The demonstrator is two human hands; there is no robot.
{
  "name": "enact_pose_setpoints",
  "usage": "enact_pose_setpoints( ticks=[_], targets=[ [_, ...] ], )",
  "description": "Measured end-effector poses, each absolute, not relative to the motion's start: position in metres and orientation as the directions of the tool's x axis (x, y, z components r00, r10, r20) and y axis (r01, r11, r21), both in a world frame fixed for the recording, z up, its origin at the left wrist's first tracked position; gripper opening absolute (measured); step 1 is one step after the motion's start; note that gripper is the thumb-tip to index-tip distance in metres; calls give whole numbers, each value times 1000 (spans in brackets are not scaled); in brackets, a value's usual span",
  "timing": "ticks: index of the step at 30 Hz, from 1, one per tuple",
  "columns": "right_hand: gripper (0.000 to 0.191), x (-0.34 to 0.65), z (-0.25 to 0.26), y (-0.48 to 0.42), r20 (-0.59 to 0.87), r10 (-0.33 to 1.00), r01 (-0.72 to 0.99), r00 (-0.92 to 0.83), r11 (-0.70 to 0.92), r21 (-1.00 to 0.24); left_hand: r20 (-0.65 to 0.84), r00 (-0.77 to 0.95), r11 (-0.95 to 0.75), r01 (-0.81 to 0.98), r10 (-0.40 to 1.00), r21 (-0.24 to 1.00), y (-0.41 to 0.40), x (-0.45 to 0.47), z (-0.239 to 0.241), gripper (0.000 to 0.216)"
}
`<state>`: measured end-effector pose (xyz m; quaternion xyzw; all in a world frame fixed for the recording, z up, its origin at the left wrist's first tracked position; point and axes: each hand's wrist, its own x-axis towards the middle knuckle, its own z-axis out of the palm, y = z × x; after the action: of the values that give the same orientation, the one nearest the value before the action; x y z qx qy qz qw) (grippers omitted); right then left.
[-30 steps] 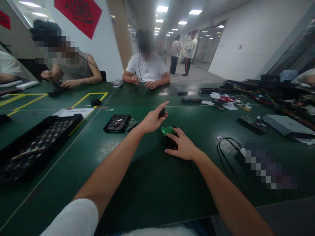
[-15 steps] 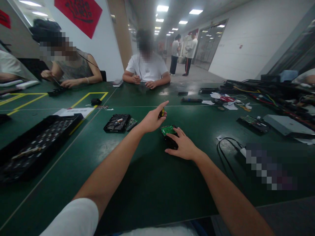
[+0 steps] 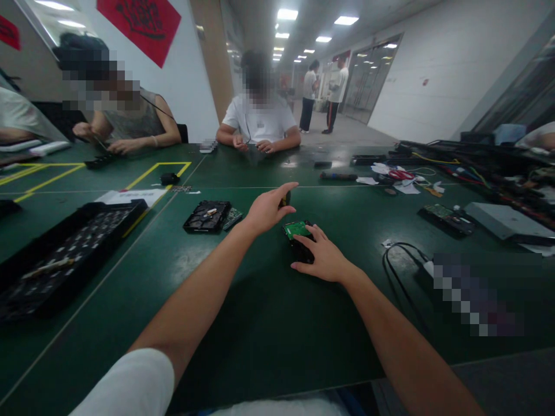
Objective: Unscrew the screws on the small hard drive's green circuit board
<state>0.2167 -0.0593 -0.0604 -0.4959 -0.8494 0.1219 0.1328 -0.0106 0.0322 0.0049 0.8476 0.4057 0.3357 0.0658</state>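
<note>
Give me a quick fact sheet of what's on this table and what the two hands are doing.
Surface: green table
Left hand: closed on a small dark tool, likely a screwdriver handle
Right hand: flat on a hard drive, green circuit board up
Nearby: opened drive, black tray, black cable
Others: two people seated opposite

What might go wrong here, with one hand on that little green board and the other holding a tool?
The right hand only rests on the hard drive, so it may slide on the smooth green table. The small dark tool in the left hand could slip and scratch the exposed green circuit board. The black cable lies near the right forearm and could snag.
</note>
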Motion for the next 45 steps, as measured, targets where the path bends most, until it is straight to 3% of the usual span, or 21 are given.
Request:
enact_pose_setpoints(
  ticks=[10,20,29,37,45],
  targets=[
    [92,217,-60,-60,106,876,812,-471,477,-335,570,419,-678,633,706,374,35,-12,-4,62],
    [92,217,-63,-58,108,874,812,-473,480,-333,461,566,-717,399,683,572,31,-14,3,76],
    [91,218,-62,-59,108,873,808,-475,481,-341,489,493,-691,581,719,430,34,-14,1,73],
    [91,217,-62,-59,114,873,808,-474,483,-336,528,403,-641,643,748,418,33,-8,-5,73],
    [90,217,-60,-60,124,869,802,-479,491,-340,472,330,-572,562,817,597,40,-12,-12,76]
  ],
)
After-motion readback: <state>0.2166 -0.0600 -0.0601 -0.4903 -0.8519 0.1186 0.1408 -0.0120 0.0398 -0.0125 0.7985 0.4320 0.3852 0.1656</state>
